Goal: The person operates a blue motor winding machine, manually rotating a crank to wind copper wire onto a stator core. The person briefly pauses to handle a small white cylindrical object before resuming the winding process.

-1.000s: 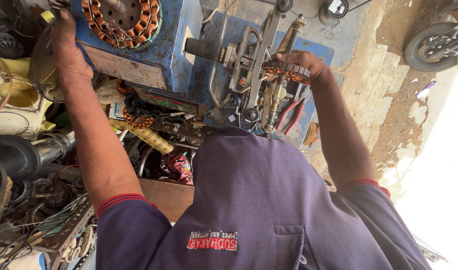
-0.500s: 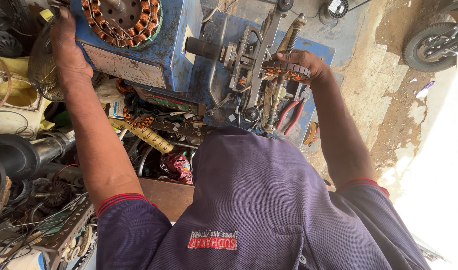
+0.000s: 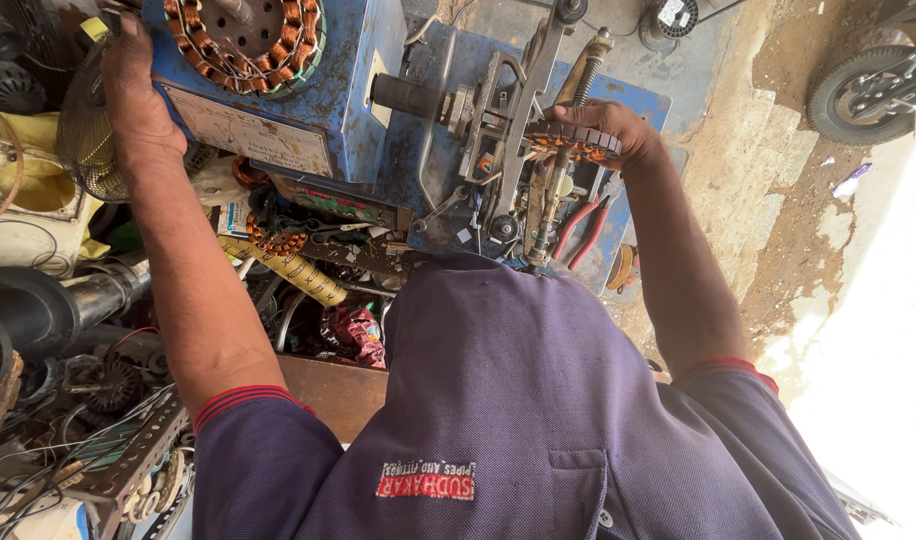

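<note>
My left hand [image 3: 133, 95] is stretched far forward and grips the left edge of a blue metal machine box [image 3: 343, 95]. On top of that box lies a round stator with copper windings [image 3: 246, 40]. My right hand [image 3: 613, 125] is closed over a smaller ring-shaped stator with copper coils [image 3: 568, 142]. That stator sits against the grey metal arm and threaded rod [image 3: 518, 120] of the winding jig on the blue base plate [image 3: 638, 105]. My purple shirt [image 3: 518, 420] hides the near part of the bench.
Red-handled pliers [image 3: 578, 225] lie on the base plate under my right hand. A yellow wrapped coil [image 3: 293, 270], loose wires, a perforated metal strip [image 3: 128, 465] and motor parts crowd the left. A scooter wheel [image 3: 868, 95] stands on the dirt ground at the far right.
</note>
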